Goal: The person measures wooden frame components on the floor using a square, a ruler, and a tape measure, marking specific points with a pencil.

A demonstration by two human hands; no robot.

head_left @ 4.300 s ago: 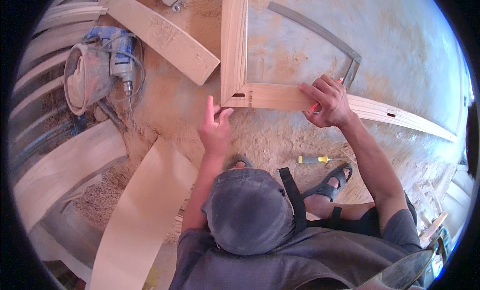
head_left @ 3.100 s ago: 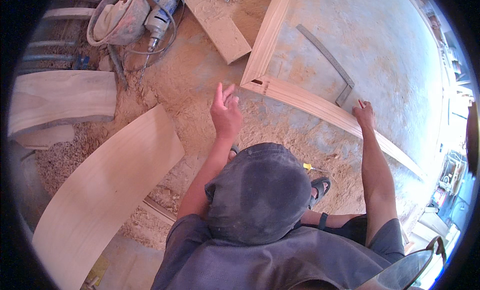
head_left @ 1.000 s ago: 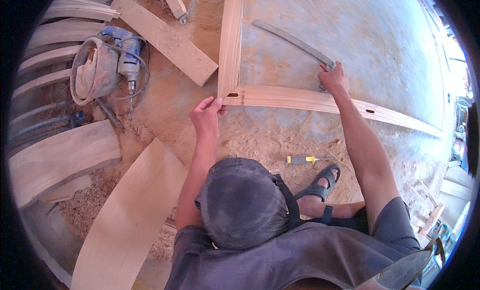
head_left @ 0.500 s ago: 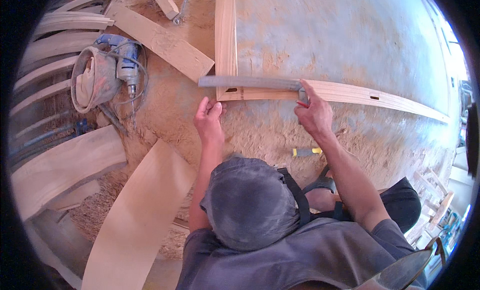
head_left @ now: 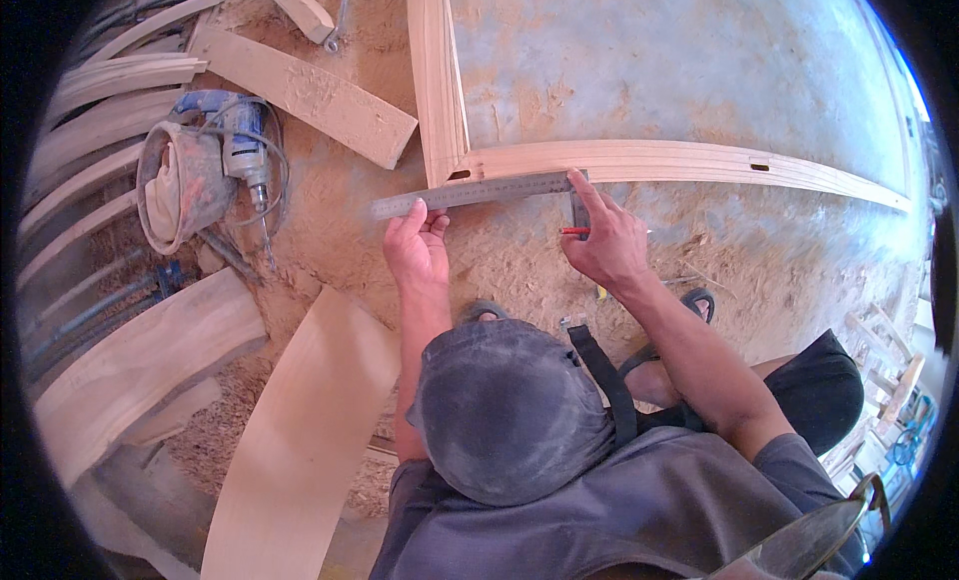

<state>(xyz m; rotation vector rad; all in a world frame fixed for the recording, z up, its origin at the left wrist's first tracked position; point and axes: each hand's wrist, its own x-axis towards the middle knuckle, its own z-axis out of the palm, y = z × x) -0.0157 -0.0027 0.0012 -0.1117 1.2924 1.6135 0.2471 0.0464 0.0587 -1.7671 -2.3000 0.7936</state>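
Observation:
A metal try square (head_left: 479,189), its blade marked like a ruler, lies across the near edge of a pale wooden frame (head_left: 659,162) close to its corner. My left hand (head_left: 420,252) is closed on the blade's left end, thumb on top and fingers beneath. At the other end, my right hand (head_left: 605,238) grips the square by its stock, the index finger stretched along it. A thin red pencil (head_left: 576,230) is tucked in the same hand. Dark slots show in the frame, one (head_left: 459,174) near the corner and another (head_left: 759,167) farther right.
A blue and grey drill (head_left: 243,152) with a looped cord leans by a dusty bucket (head_left: 178,190) on the left. Curved boards (head_left: 150,340) and a thin bent sheet (head_left: 295,430) lie nearer. One plank (head_left: 310,95) rests beyond. Sandals show on the dusty ground.
The square has come nearer to me, and its blade now shows its marked face. My left hand, free before, has taken hold of its left end. My right hand has shifted left and nearer.

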